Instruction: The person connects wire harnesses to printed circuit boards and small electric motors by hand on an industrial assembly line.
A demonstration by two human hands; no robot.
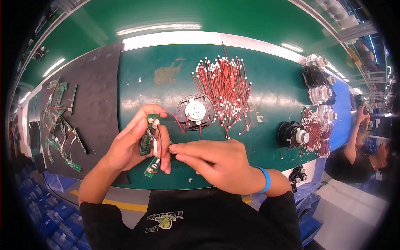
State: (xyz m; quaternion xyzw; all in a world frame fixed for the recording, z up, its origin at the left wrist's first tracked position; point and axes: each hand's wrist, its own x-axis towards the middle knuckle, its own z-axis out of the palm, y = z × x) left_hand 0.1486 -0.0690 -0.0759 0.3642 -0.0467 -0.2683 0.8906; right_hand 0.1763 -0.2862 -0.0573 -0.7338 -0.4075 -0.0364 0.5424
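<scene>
My left hand [126, 141] is closed around a green circuit board [146, 145] with white connectors and thin wires. A smaller green board [152, 168] hangs below it, joined by wires. My right hand [225, 160], with a blue wristband [264, 180], is closed in a pinch beside the left fingertips; what it pinches, if anything, is too small to make out. Just beyond my hands lies a black round-cornered motor-like unit with a pale disc [195, 110]. A red wire [177, 118] runs between it and the boards.
A heap of red-and-black cables [223, 85] with white plugs lies on the green bench [266, 68]. More boards [62, 125] rest on a black mat [98, 89] at left. Similar black units [290, 134] and cable bundles [313, 130] stand at right, near another person [354, 160].
</scene>
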